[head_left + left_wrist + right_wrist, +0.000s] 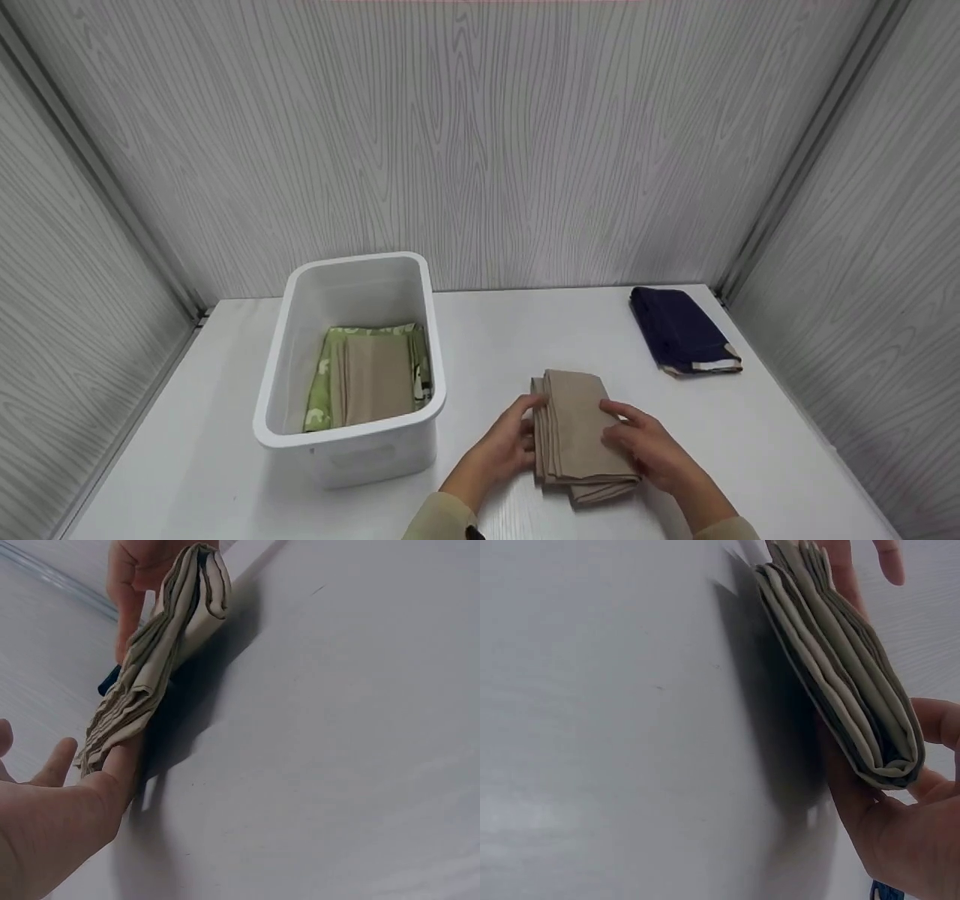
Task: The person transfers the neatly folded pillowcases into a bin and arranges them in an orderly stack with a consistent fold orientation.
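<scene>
Between my two hands is a folded beige cloth (581, 427), several layers thick, with its layered edges showing in both wrist views. My left hand (504, 442) grips its left edge, one digit tucked beneath the layers in the left wrist view. On the opposite side my right hand (649, 446) grips the cloth, with the thumb under it and fingers over the top in the right wrist view. A dark shadow lies under the cloth in both wrist views, and a lower fold hangs out at its near end.
Left of the hands stands a white plastic bin (437, 375). Inside it, a folded beige cloth (379, 379) lies on a green patterned cloth (321, 386). A folded navy cloth (679, 326) lies at the back right of the white table (510, 322). Grey wood-grain panels (465, 150) enclose the table.
</scene>
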`<control>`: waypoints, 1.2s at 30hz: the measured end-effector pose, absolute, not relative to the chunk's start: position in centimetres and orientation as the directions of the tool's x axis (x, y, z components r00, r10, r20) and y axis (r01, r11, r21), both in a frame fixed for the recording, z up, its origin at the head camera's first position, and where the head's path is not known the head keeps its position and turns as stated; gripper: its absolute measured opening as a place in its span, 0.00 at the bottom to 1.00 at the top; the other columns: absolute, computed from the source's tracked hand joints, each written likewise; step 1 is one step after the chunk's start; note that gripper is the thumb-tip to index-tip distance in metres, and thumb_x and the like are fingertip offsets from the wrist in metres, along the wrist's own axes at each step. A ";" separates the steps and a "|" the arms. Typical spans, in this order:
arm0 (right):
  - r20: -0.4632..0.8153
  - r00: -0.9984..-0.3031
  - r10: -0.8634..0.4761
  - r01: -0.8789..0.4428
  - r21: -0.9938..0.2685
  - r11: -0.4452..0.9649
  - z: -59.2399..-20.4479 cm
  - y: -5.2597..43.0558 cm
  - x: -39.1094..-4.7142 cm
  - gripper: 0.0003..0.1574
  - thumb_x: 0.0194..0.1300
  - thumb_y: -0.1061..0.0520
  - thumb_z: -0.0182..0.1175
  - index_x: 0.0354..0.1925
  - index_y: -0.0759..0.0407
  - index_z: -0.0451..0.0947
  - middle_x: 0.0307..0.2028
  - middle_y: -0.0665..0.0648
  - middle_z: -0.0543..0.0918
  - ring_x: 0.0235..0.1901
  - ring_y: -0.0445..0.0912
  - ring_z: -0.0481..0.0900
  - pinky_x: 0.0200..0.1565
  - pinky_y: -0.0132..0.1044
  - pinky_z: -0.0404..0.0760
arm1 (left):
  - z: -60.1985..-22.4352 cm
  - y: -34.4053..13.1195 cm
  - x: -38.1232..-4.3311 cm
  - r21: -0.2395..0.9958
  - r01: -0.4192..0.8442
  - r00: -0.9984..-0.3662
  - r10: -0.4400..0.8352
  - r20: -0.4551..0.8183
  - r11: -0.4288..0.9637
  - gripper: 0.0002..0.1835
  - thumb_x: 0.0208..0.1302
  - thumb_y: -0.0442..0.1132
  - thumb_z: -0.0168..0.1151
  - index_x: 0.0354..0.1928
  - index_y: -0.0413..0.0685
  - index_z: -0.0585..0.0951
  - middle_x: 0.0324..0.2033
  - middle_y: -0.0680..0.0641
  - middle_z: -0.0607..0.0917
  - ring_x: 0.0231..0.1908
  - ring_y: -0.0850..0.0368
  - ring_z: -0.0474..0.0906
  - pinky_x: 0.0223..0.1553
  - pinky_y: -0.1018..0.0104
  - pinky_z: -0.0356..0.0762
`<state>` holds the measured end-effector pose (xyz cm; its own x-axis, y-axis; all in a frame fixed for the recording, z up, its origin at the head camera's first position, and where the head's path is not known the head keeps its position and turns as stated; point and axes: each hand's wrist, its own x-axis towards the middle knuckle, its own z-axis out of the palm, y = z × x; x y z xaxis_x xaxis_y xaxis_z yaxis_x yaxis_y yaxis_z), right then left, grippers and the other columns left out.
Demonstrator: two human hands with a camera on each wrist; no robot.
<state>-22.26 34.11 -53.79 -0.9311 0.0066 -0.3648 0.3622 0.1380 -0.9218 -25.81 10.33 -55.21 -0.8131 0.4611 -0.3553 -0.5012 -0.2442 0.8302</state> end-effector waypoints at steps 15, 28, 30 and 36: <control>-0.344 -0.932 -0.116 0.322 -0.930 0.176 -53.9 35.2 -22.4 0.45 0.60 0.65 0.62 0.74 0.50 0.63 0.74 0.68 0.57 0.61 0.56 0.69 0.51 0.47 0.79 | -54.6 10.1 -26.0 0.885 -0.421 -0.832 0.474 -0.289 -0.200 0.31 0.68 0.58 0.58 0.70 0.58 0.70 0.65 0.39 0.69 0.58 0.42 0.74 0.50 0.48 0.81; -0.278 -0.945 -0.175 0.254 -0.956 0.144 -51.7 34.7 -22.6 0.46 0.61 0.63 0.64 0.75 0.54 0.60 0.73 0.66 0.58 0.58 0.53 0.73 0.53 0.48 0.81 | -52.0 10.0 -25.7 0.990 -0.104 -0.922 0.364 -0.133 0.097 0.31 0.62 0.41 0.67 0.68 0.53 0.72 0.64 0.39 0.69 0.62 0.43 0.69 0.56 0.45 0.77; -0.273 -0.945 -0.183 0.246 -0.957 0.154 -51.2 34.6 -22.6 0.46 0.61 0.62 0.64 0.75 0.53 0.60 0.74 0.66 0.57 0.59 0.53 0.73 0.53 0.49 0.81 | -51.3 10.0 -25.6 0.991 -0.066 -0.929 0.355 -0.104 0.117 0.32 0.60 0.38 0.68 0.67 0.51 0.72 0.63 0.40 0.70 0.61 0.44 0.69 0.58 0.47 0.76; -0.238 -0.947 -0.215 0.205 -0.965 0.166 -49.8 34.5 -22.7 0.46 0.63 0.62 0.63 0.76 0.53 0.58 0.73 0.66 0.58 0.58 0.53 0.74 0.52 0.49 0.81 | -49.4 9.8 -25.7 0.985 0.002 -0.937 0.345 -0.059 0.173 0.34 0.56 0.33 0.70 0.67 0.51 0.73 0.64 0.41 0.72 0.63 0.45 0.68 0.61 0.47 0.74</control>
<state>-22.70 34.49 -49.78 -0.9472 -0.2145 -0.2385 0.2053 0.1658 -0.9646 -25.68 9.82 -49.38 -0.9367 0.3450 -0.0593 0.0015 0.1735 0.9848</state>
